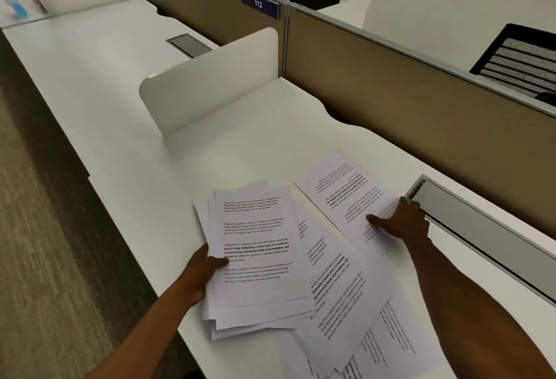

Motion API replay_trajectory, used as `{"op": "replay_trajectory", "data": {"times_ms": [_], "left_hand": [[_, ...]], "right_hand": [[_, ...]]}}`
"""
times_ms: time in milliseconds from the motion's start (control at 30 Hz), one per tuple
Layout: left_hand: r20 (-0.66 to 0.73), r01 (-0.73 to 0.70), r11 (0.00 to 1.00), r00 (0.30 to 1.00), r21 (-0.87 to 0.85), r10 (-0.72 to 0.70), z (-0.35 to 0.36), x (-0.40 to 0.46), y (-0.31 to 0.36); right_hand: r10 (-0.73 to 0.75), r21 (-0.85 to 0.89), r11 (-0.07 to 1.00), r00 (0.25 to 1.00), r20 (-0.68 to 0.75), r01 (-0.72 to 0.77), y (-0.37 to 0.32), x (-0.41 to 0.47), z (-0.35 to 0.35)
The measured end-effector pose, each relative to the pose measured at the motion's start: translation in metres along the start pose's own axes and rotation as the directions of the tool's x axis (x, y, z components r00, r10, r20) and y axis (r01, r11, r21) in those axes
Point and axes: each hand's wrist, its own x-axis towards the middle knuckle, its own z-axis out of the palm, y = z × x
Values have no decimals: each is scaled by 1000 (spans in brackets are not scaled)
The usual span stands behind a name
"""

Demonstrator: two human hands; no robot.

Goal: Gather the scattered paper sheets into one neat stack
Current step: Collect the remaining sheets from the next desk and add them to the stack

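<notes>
My left hand (201, 276) grips a loose bundle of printed sheets (255, 246) by its left edge, thumb on top, the bundle fanned and uneven over the white desk (246, 143). My right hand (400, 222) rests flat on a separate printed sheet (343, 192) lying upside down at the far right, fingers pressing its near corner. Several more sheets (349, 297) lie overlapped at angles between my arms, running down to the desk's near edge.
A grey cable tray lid (475, 222) stands open right beside my right hand. A white divider panel (210, 83) rises at the back left of the desk, a tan partition (421, 101) behind it. Carpet floor (45, 228) lies to the left.
</notes>
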Motion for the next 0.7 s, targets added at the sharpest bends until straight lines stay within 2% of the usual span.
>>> {"op": "replay_trajectory", "data": {"times_ms": [133,233,333,433,600,700], "left_hand": [[-2,-2,1000,1000,2,2,1,4,3],[-10,8,1000,1000,7,-7,3,6,-2],[8,13,1000,1000,17,-13,10,9,-4],[27,5,1000,1000,29,-6,17,12,-3],[18,-2,999,1000,37,1,9,10,-4],[12,-1,999,1000,34,1,0,10,-3]], "right_hand": [[-2,-42,999,1000,-29,1,-4,8,-2],[8,4,1000,1000,-5,-8,-3,12,-2],[19,222,975,1000,11,-21,5,18,-9],[36,439,898,999,8,-36,11,24,-23],[-83,582,813,991,101,9,-6,24,-38],[-114,651,758,975,189,-37,-22,20,-35]]}}
